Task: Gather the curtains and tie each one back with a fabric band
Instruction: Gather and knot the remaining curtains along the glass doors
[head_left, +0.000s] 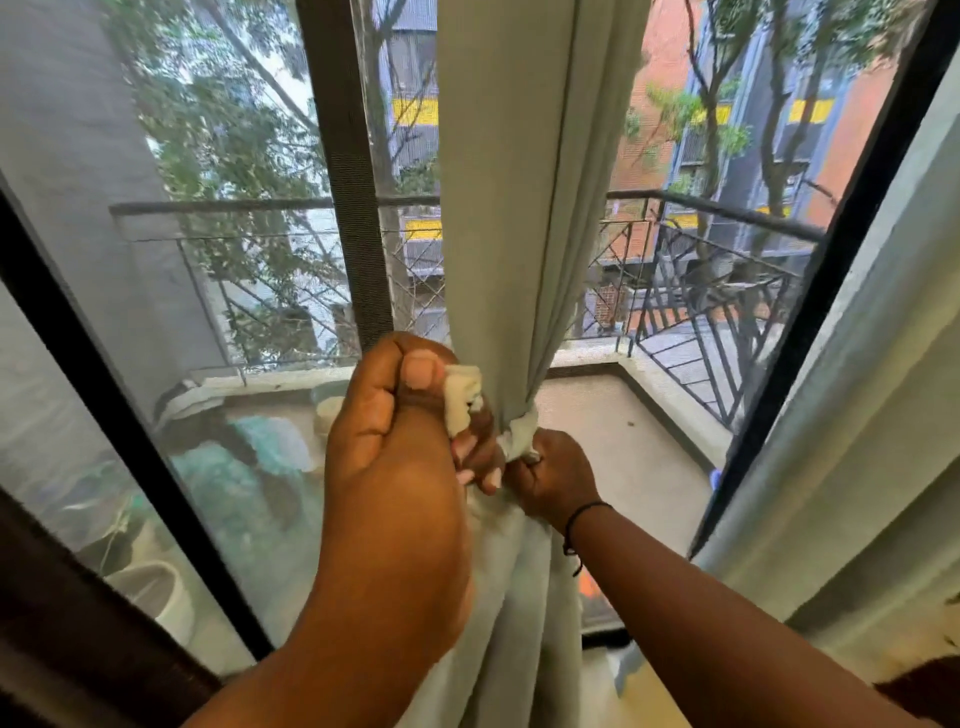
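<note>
A pale grey-green curtain (524, 208) hangs in the middle of the window, gathered into a narrow waist. A cream fabric band (519, 434) wraps round that waist. My left hand (400, 431) is close to the camera, left of the gathered part, and pinches one end of the band (461, 397) between thumb and fingers. My right hand (553, 475) sits just below and right of the waist and grips the band's other end. Below the hands the curtain spreads out again in folds. How the band crosses behind my left hand is hidden.
A second pale curtain (872, 389) hangs along the right edge. Black window frames (358, 218) stand left and right of the gathered curtain. Behind the glass lie a balcony floor (623, 415) and a dark metal railing (727, 270). A white pot (156, 592) sits outside at lower left.
</note>
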